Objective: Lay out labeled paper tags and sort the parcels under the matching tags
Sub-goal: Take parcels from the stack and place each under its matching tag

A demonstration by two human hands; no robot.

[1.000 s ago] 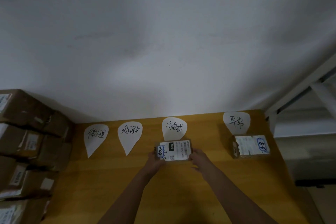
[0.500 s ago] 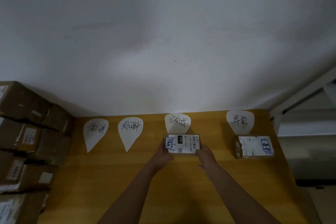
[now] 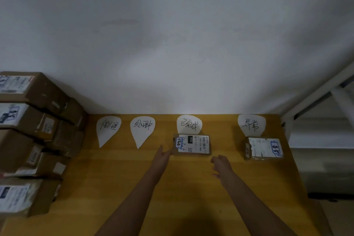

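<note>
Several white teardrop paper tags with handwriting lie along the back of the wooden table [image 3: 187, 188]: the first tag [image 3: 108, 128], the second tag [image 3: 142, 129], the third tag [image 3: 189, 124] and the fourth tag [image 3: 251, 124]. A small brown parcel [image 3: 192, 144] with a white shipping label lies flat just below the third tag. Another parcel [image 3: 263, 148] rests under the fourth tag. My left hand [image 3: 161, 156] is open, its fingertips at the small parcel's lower left corner. My right hand [image 3: 221, 164] is off the parcel, below its right end, fingers loosely apart.
A stack of brown cardboard parcels [image 3: 28, 140] fills the table's left side, several with white labels. A white wall [image 3: 172, 44] backs the table. A white metal frame [image 3: 316, 97] stands past the right edge.
Both hands held the small parcel and pushed it up under the third tag. Now it lies on the table and both hands have drawn back from it.
</note>
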